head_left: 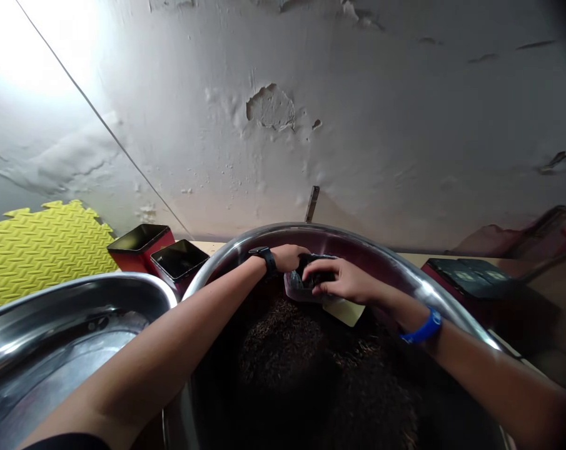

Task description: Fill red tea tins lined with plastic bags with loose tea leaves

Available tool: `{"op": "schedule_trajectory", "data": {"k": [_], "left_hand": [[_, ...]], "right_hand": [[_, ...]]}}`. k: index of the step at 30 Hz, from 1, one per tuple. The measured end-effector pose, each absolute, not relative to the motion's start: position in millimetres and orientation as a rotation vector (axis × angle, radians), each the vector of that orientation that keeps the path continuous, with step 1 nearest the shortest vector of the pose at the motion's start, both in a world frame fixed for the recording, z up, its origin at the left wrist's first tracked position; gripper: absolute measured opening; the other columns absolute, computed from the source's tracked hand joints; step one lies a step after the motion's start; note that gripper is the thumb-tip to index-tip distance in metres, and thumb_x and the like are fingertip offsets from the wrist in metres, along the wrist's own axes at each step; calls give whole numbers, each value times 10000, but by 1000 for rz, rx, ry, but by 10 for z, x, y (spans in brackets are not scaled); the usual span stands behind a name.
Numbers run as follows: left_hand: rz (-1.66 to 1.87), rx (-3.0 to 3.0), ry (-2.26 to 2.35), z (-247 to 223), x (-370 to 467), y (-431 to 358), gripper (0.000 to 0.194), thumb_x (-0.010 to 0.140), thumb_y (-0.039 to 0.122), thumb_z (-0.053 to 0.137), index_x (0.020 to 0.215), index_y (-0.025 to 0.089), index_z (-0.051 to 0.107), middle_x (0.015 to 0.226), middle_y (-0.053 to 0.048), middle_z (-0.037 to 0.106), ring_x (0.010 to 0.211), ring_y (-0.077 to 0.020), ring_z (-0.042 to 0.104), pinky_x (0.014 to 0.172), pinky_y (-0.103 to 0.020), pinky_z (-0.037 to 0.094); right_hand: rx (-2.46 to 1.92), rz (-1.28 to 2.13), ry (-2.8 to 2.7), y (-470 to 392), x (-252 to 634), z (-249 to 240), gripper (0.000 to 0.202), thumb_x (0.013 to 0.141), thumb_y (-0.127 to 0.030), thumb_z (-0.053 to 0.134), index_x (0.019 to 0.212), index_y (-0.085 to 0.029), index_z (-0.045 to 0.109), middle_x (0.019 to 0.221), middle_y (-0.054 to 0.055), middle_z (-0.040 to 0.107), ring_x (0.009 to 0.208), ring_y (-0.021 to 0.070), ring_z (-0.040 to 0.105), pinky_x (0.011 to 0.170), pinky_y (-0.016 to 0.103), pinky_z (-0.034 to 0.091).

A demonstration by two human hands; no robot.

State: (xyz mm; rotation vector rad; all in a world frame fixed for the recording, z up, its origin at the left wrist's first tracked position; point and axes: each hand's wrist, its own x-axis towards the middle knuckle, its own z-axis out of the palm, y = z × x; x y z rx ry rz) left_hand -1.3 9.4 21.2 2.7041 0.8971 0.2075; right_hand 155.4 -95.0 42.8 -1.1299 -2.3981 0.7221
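Observation:
A large metal basin (202, 275) holds dark, dry, loose bits (283, 340) that look like tea leaves. Inside it, against the far wall, sits a small pale tub (294, 290) with clear plastic film and something dark in it. My left hand (289, 257) grips the tub's far left rim, a black watch on the wrist. Over the tub's opening, my right hand (343, 281) has its thumb and fingers curled together; whatever is between them is hidden in shadow. A pale yellow flat piece (344, 310) lies under that hand.
A second metal basin (156, 287) stands at the left. Two open red tins (158, 240) (189, 275) are behind it, near a yellow foam mat (43, 250). At the right is a dark box (470, 278). A peeling wall (381, 125) rises close behind.

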Motion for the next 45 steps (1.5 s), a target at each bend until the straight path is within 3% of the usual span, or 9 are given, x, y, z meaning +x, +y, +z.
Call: {"op": "schedule_trajectory", "data": {"k": [4, 8, 11, 18, 24, 30, 33, 38, 45], "left_hand": [[227, 2711, 892, 187, -3, 136, 406, 766, 141, 375, 1147, 192, 504, 1118, -50, 562, 963, -160, 531, 809, -227, 401], [220, 2704, 892, 190, -8, 127, 414, 768, 138, 370, 1156, 208, 497, 1113, -36, 566, 960, -156, 529, 814, -226, 398], [223, 2706, 894, 183, -15, 122, 404, 767, 142, 375, 1139, 221, 510, 1100, -31, 573, 955, -162, 531, 806, -232, 400], [222, 2706, 899, 160, -15, 141, 402, 754, 127, 376, 1118, 216, 520, 1074, -29, 585, 937, -156, 536, 795, -227, 401], [214, 2711, 898, 179, -3, 120, 421, 754, 122, 370, 1142, 212, 507, 1087, -35, 578, 946, -157, 532, 801, -230, 401], [202, 2660, 926, 229, -12, 68, 417, 750, 126, 385, 1138, 205, 512, 1089, -35, 578, 939, -154, 535, 792, -223, 407], [220, 2645, 926, 227, -19, 63, 421, 756, 122, 363, 1140, 208, 514, 1088, -33, 579, 938, -151, 537, 797, -225, 406], [235, 2662, 892, 181, -22, 114, 420, 762, 130, 356, 1145, 210, 509, 1089, -33, 578, 940, -153, 536, 811, -232, 402], [240, 2658, 880, 146, -21, 158, 424, 765, 135, 356, 1155, 210, 503, 1098, -30, 573, 952, -154, 531, 825, -229, 396]], "right_hand": [[-1194, 249, -2361, -863, 1658, 302, 360, 736, -135, 451, 1063, -232, 567, 1224, 50, 455, 1106, 194, 418, 950, 374, 308], [-1260, 24, -2421, -867, 1700, 286, 360, 664, -13, 360, 844, -185, 621, 993, 55, 561, 925, 162, 501, 829, 303, 389], [-1391, -21, -2559, -859, 1703, 252, 294, 640, -18, 380, 729, -165, 618, 809, 57, 592, 801, 163, 525, 744, 285, 404], [-1304, -23, -2613, -836, 1633, 100, 416, 686, -48, 384, 1036, -175, 570, 1132, 75, 525, 1037, 173, 462, 855, 288, 364], [-1385, -98, -2591, -872, 1691, 245, 316, 661, -41, 383, 818, -169, 626, 924, 62, 604, 866, 180, 525, 777, 291, 388], [-918, 282, -2739, -1191, 1449, 326, 264, 704, -71, 379, 797, -164, 608, 778, 33, 589, 746, 127, 522, 708, 237, 400], [-837, 552, -2990, -1347, 1283, 147, 294, 752, -234, 442, 1007, -187, 581, 980, 52, 585, 889, 159, 532, 776, 265, 402], [-1372, 822, -3229, -1334, 1295, -303, 1000, 355, -500, 713, 1260, -215, 398, 1355, 123, 290, 1164, 357, 343, 837, 395, 396], [-981, 1417, -3433, -1310, 1229, -297, 858, 292, -409, 751, 1083, -138, 562, 1055, 75, 580, 922, 233, 549, 682, 252, 435]]}}
